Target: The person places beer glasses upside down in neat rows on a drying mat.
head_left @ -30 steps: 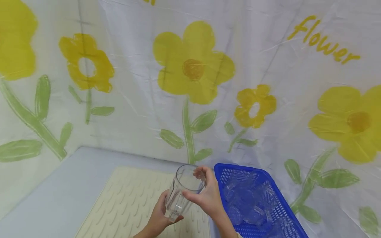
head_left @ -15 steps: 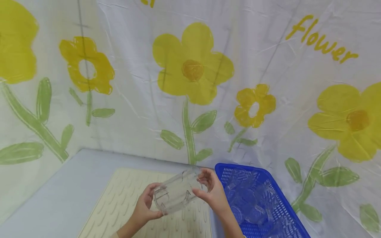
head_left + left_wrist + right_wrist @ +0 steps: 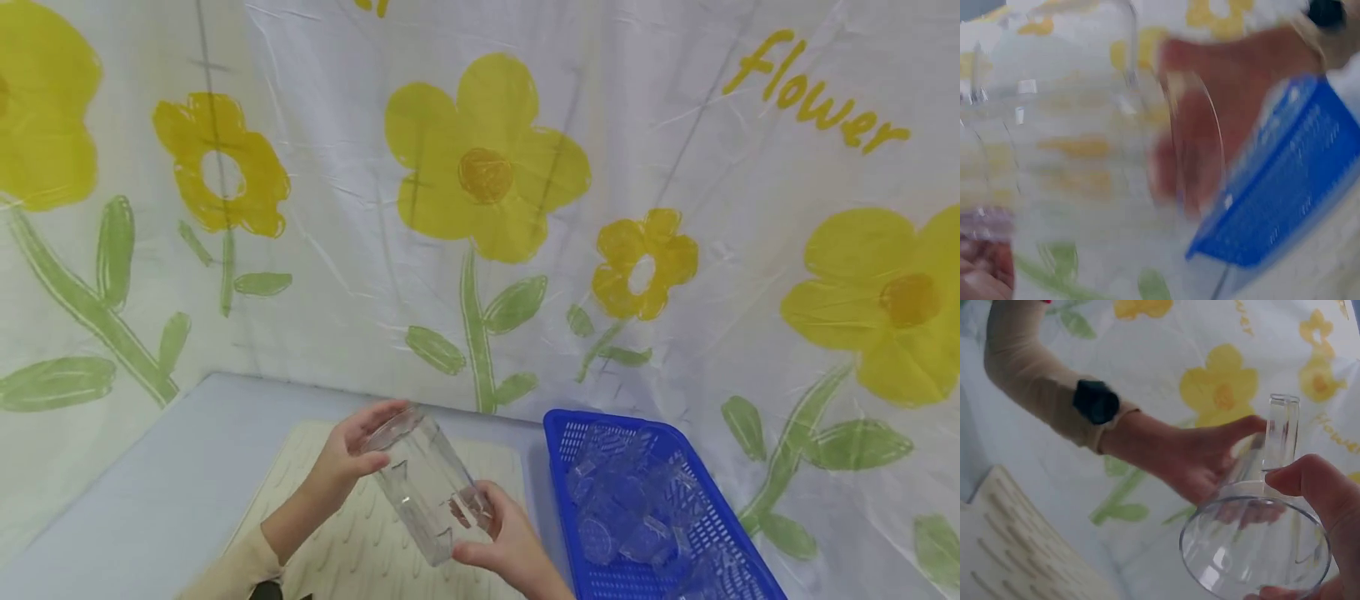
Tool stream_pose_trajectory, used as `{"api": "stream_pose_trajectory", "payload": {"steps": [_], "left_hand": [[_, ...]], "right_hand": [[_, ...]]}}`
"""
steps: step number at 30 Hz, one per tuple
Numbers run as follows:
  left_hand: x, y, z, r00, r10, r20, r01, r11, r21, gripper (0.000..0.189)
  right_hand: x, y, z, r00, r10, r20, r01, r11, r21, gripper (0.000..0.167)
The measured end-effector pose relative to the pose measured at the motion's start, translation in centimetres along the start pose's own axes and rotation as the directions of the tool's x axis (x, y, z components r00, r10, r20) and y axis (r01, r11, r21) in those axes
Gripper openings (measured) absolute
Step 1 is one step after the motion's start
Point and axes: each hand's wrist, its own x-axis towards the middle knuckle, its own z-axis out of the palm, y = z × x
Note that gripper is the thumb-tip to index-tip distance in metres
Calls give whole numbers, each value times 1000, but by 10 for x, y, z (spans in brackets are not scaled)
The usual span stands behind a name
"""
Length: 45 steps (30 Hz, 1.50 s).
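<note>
Cup (image 3: 426, 492), clear and tall with a round rim, tilts above the mat (image 3: 352, 546), fingers of the left hand (image 3: 345, 454) and right hand (image 3: 508, 537) clamped on opposite ends. Table (image 3: 150, 500) stretches leftward to its edge; a blue basket (image 3: 559, 487) adjoins the mat's right.

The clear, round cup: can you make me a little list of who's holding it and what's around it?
Held thing: clear, see-through cylindrical cup, tilted
Left hand: holds one end
Right hand: holds near the other end
Underneath: cream, ridged mat
Beside the mat: blue plastic basket with holes, holding clear objects
Behind: white sheet with yellow flowers
</note>
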Motion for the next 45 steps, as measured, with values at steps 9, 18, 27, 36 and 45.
{"api": "stream_pose_trajectory", "payload": {"steps": [9, 18, 27, 36, 45], "left_hand": [[21, 6, 32, 957, -78, 279, 57, 995, 81, 62], [24, 6, 25, 951, -29, 309, 5, 997, 75, 63], [17, 7, 18, 961, -69, 269, 19, 983, 183, 65], [9, 5, 4, 978, -74, 196, 41, 985, 170, 63], [11, 6, -19, 990, -120, 75, 108, 984, 144, 63]], "right_hand": [[11, 38, 34, 978, -188, 96, 191, 981, -21, 64], [15, 38, 25, 974, -217, 56, 222, 969, -107, 65], [15, 35, 20, 990, -135, 37, 139, 985, -105, 77], [14, 41, 27, 993, -110, -31, 105, 986, -131, 53], [13, 48, 23, 998, -68, 17, 70, 992, -110, 63]]}}
